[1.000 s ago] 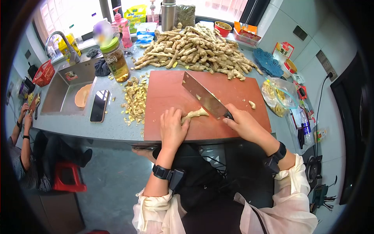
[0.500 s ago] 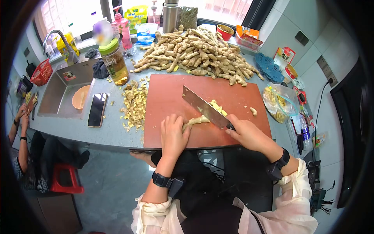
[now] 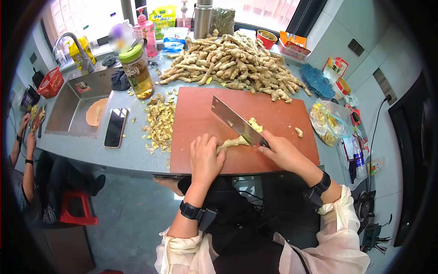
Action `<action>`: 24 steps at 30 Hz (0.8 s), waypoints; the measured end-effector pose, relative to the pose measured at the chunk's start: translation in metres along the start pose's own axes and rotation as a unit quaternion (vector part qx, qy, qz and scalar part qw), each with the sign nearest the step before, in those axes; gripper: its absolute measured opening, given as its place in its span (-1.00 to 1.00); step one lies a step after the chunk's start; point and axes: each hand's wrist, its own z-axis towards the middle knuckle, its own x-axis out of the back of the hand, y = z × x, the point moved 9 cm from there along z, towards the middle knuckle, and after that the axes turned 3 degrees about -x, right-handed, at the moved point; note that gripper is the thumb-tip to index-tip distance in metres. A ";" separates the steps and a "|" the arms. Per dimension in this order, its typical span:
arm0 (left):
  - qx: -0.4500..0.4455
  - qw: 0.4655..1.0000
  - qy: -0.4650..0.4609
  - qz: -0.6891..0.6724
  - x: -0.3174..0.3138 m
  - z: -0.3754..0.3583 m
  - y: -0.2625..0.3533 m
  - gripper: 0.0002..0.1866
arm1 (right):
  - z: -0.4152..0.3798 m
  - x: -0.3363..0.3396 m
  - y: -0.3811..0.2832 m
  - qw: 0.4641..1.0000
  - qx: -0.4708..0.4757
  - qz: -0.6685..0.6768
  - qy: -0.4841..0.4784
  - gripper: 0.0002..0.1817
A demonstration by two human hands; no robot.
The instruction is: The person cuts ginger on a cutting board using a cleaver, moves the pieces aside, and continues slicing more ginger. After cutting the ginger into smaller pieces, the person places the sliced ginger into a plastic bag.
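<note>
On the reddish-brown cutting board lies a ginger root. My left hand is closed over the root's left end, pressing it to the board. A cleaver is in my right hand, fingers wrapped round its dark handle. Its blade slants up and left, and the lower edge meets the root's right end. Yellow ginger slices lie just behind the blade, partly hidden by it. A small ginger piece rests on the board's right side.
Behind the board is a big ginger heap. Trimmings, a phone and a green-lidded bottle stand left, before the sink. At right are a plastic bag and a blue dish. Another person's hands work far left.
My right hand has shifted slightly left and up with the cleaver, its blade now closer to the held root's end. My left hand stays on the root. The view has shifted slightly.
</note>
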 end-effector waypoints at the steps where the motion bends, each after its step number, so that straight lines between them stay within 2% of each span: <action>1: -0.008 1.000 0.015 -0.003 0.001 -0.001 0.001 -0.78 | -0.004 0.004 -0.002 1.000 0.001 -0.002 -0.001 -0.67; 7: -0.015 1.000 0.017 -0.002 0.000 -0.002 0.001 -0.78 | -0.026 0.024 -0.014 1.000 -0.018 0.019 -0.014 -0.67; 15: 0.000 1.000 -0.002 -0.003 0.000 -0.001 0.000 -0.81 | -0.028 0.012 -0.006 0.996 -0.058 0.009 -0.063 -0.66; 24: -0.009 0.999 0.013 -0.035 0.001 0.000 0.000 -0.80 | -0.011 -0.007 0.004 0.998 -0.043 -0.002 -0.044 -0.67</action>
